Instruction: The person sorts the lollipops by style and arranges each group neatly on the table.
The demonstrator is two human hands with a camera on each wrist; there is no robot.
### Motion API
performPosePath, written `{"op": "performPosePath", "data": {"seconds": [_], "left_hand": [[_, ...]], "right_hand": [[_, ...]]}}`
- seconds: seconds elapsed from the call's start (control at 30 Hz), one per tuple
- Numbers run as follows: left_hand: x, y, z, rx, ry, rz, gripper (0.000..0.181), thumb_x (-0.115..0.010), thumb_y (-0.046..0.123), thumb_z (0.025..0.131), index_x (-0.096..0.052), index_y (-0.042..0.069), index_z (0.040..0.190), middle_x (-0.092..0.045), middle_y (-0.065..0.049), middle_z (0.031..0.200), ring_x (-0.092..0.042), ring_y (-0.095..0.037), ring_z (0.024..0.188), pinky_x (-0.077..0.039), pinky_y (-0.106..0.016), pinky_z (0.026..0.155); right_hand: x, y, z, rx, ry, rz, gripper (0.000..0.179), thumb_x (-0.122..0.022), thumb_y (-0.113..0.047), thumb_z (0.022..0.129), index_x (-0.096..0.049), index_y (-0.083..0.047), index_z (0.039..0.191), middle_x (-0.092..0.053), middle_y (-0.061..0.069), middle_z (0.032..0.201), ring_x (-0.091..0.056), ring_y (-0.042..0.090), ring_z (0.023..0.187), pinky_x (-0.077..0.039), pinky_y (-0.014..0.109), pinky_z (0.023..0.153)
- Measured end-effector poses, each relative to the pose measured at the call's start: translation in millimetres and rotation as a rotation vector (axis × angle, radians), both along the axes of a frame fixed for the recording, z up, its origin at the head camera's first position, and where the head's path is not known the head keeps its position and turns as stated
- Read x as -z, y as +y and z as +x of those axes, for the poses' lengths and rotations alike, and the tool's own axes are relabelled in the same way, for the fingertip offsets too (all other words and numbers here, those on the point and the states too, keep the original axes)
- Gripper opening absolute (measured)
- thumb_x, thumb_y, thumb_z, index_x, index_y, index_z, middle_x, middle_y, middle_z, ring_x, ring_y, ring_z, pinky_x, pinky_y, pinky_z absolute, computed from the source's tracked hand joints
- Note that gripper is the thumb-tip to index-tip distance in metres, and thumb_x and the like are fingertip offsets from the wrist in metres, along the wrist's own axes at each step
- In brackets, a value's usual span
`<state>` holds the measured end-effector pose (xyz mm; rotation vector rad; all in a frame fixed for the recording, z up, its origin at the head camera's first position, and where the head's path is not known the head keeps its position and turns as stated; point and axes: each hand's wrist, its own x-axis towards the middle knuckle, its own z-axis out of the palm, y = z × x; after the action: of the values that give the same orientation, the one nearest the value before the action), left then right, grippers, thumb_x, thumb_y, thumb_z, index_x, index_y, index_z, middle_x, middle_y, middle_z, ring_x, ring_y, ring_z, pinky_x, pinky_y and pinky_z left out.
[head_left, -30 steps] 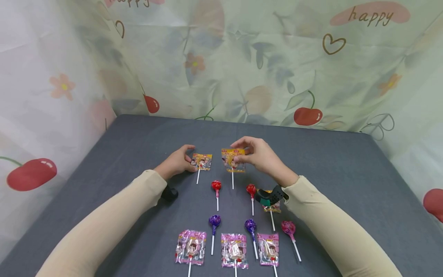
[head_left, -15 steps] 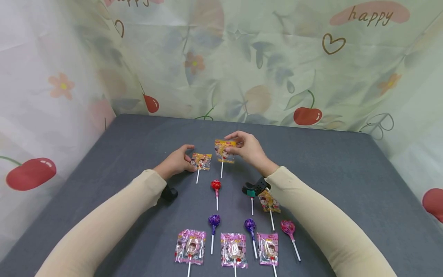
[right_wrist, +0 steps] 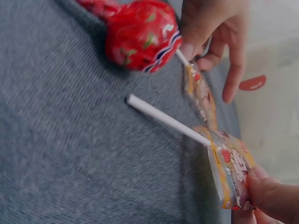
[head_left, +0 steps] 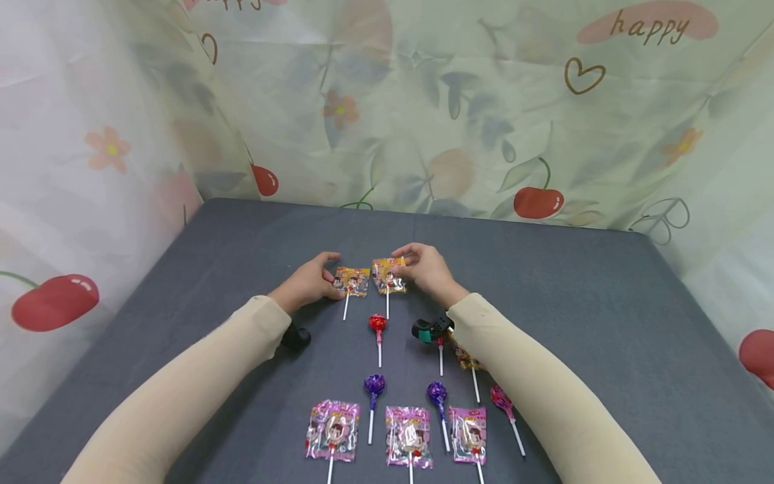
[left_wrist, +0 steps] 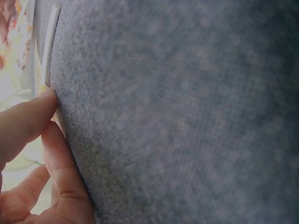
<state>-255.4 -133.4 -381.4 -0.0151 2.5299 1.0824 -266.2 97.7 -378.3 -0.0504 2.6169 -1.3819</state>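
My left hand (head_left: 308, 281) pinches the left edge of a flat lollipop (head_left: 353, 281) in a yellow cartoon wrapper, lying on the grey cloth with its stick toward me. Thumb and forefinger meet at the wrapper's edge in the left wrist view. Just to the right, my right hand (head_left: 428, 272) holds a matching yellow-wrapped lollipop (right_wrist: 229, 163) by the wrapper's right side, between thumb and fingers. Its white stick also points toward me, close over the cloth. Directly in front of this pair lies a round red lollipop (head_left: 377, 323).
Under my right forearm, a third yellow-wrapped lollipop (head_left: 467, 358) and another red one (head_left: 441, 344) are partly hidden. Nearer lie two purple lollipops (head_left: 375, 384), a round pink one (head_left: 501, 396) and three pink-wrapped flat ones (head_left: 409, 437). A patterned curtain (head_left: 417, 121) hangs behind the table.
My right hand has carried its yellow-wrapped lollipop leftward, then lowered it beside the left one. My forearm now covers more of the third yellow wrapper. The left hand has stayed put.
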Motion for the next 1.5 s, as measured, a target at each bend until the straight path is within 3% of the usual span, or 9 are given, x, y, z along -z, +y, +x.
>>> {"op": "performPosePath", "data": {"seconds": [0.23,0.5,0.73,1.5], "left_hand": [[1.1,-0.7,-1.4,0.007,0.007,0.000,0.083,-0.076,0.008,0.083,-0.029,0.016,0.151,-0.051,-0.009,0.102,-0.048,-0.021,0.085,-0.039,-0.030,0.071],[0.7,-0.6,-1.4,0.011,0.005,-0.001,0.083,-0.076,0.008,0.083,-0.028,0.015,0.151,-0.051,-0.010,0.103,-0.048,-0.021,0.086,-0.038,-0.031,0.072],[1.1,0.7,-0.5,-0.005,-0.006,-0.006,0.083,-0.075,0.008,0.084,-0.028,0.016,0.151,-0.050,-0.009,0.103,-0.047,-0.021,0.085,-0.038,-0.031,0.071],[0.8,2.7,-1.8,0.006,-0.003,-0.017,0.084,-0.076,0.006,0.083,-0.028,0.017,0.151,-0.050,-0.009,0.101,-0.046,-0.021,0.083,-0.038,-0.031,0.070]], "right_hand": [[8.8,-1.6,-2.5,-0.042,-0.027,0.054,0.031,-0.075,-0.014,0.085,-0.069,-0.009,0.114,-0.067,0.010,0.097,-0.057,0.016,0.080,-0.044,0.026,0.069],[7.5,-5.6,1.6,-0.056,-0.014,0.123,0.025,-0.077,-0.015,0.083,-0.071,-0.007,0.106,-0.056,0.004,0.086,-0.048,0.016,0.074,-0.039,0.025,0.062],[6.3,-6.3,2.8,-0.054,-0.006,0.178,0.025,-0.079,-0.016,0.081,-0.072,-0.008,0.103,-0.062,0.005,0.087,-0.051,0.016,0.074,-0.039,0.025,0.062],[8.3,-6.4,0.8,-0.042,0.007,0.215,0.024,-0.080,-0.018,0.080,-0.073,-0.008,0.101,-0.064,0.008,0.092,-0.054,0.018,0.078,-0.041,0.027,0.065]]}}
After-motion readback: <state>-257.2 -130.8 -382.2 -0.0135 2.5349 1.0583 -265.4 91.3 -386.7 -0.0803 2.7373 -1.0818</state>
